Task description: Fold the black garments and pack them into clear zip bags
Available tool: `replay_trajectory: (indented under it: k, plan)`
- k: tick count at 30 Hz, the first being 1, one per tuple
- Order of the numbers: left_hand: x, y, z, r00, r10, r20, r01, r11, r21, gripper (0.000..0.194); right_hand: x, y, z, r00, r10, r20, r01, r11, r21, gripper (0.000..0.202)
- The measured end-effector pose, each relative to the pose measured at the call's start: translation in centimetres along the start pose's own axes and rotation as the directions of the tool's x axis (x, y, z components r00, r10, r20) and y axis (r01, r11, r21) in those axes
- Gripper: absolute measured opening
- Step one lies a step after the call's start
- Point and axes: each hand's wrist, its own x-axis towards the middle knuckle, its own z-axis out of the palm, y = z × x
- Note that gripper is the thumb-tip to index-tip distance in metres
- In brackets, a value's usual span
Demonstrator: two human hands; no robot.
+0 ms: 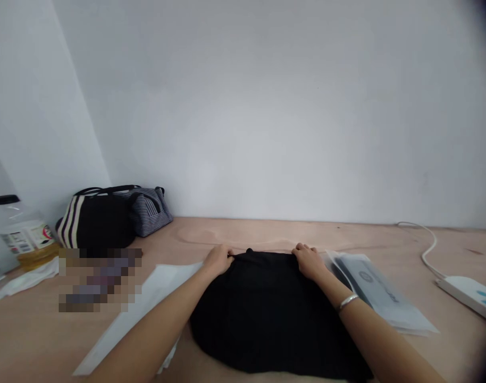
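A piece of black cloth (275, 314), perhaps a garment, lies spread on the wooden table (211, 231) in front of me. My left hand (220, 259) grips its far left corner, the fingers closed on the fabric. At the far right corner, my right hand (309, 260) has its fingers curled over the edge of the same cloth. A small dark lump of fabric sticks up at the far edge between the hands. The cloth's exact kind cannot be made out. A silver bracelet (349, 301) circles my right wrist.
White sheets (147, 298) lie left of the cloth, a frosted plastic packet (380, 292) right of it. At the left stand an oil bottle (27, 236), a black bag (103, 221) and a striped bag (151, 213). A power strip (470, 295) with a white cable sits far right.
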Motion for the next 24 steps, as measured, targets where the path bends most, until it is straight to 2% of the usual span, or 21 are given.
replay_trajectory:
  k: [3, 7, 10, 12, 13, 14, 16, 17, 18, 19, 20, 22, 24]
  plan:
    - [-0.4, 0.0, -0.8, 0.997, 0.034, -0.063, -0.037, 0.999, -0.032, 0.021, -0.6, 0.3, -0.3, 0.999, 0.002, -0.032, -0.003, 1.0, -0.016, 0.037]
    - [-1.4, 0.7, -3.1, 0.985, 0.121, -0.126, -0.135, 0.984, -0.114, 0.01, -1.1, 0.8, -1.6, 0.997, -0.022, -0.075, 0.023, 1.0, 0.007, 0.044]
    - [-3.2, 1.2, -5.0, 0.972, 0.191, -0.135, -0.214, 0.959, -0.183, 0.011, -2.5, 1.4, -3.2, 0.993, -0.019, -0.12, 0.024, 0.999, 0.046, 0.051]
    - [-5.2, 1.4, -6.4, 0.964, 0.235, -0.123, -0.258, 0.94, -0.225, 0.012, -4.7, 2.1, -4.7, 0.987, -0.038, -0.157, 0.059, 0.99, 0.13, 0.054]
    - [-6.3, 1.4, -7.2, 0.961, 0.26, -0.093, -0.276, 0.928, -0.25, 0.012, -6.1, 2.4, -5.7, 0.981, -0.061, -0.182, 0.103, 0.967, 0.234, 0.054]
    - [-7.6, 1.5, -8.0, 0.955, 0.293, -0.043, -0.294, 0.916, -0.274, 0.012, -7.7, 2.8, -6.6, 0.982, -0.114, -0.153, 0.161, 0.927, 0.34, 0.054]
    - [-9.9, 1.7, -9.3, 0.904, 0.382, 0.193, -0.302, 0.888, -0.345, 0.015, -10.9, 3.2, -8.4, 0.975, -0.22, 0.021, 0.179, 0.842, 0.508, 0.048]
    - [-11.0, 1.9, -9.7, 0.853, 0.421, 0.308, -0.309, 0.884, -0.351, 0.018, -12.1, 3.2, -9.2, 0.95, -0.277, 0.14, 0.147, 0.8, 0.581, 0.047]
    - [-11.8, 2.1, -9.8, 0.824, 0.443, 0.353, -0.319, 0.878, -0.357, 0.02, -13.0, 3.0, -9.7, 0.931, -0.302, 0.204, 0.115, 0.776, 0.621, 0.047]
    - [-12.4, 2.4, -9.6, 0.822, 0.447, 0.352, -0.329, 0.878, -0.347, 0.021, -13.5, 2.6, -10.0, 0.92, -0.308, 0.241, 0.088, 0.764, 0.64, 0.044]
    - [-12.9, 2.8, -9.0, 0.849, 0.431, 0.307, -0.333, 0.886, -0.322, 0.021, -13.6, 2.0, -10.1, 0.924, -0.298, 0.239, 0.08, 0.763, 0.641, 0.037]
    - [-13.4, 3.7, -6.9, 0.932, 0.334, 0.139, -0.297, 0.927, -0.23, 0.025, -12.9, 0.1, -9.4, 0.959, -0.244, 0.143, 0.109, 0.785, 0.609, 0.024]
    - [-13.8, 4.5, -4.2, 0.977, 0.213, 0.031, -0.209, 0.973, -0.096, 0.035, -11.9, -2.1, -7.7, 0.978, -0.207, 0.009, 0.165, 0.805, 0.571, 0.029]
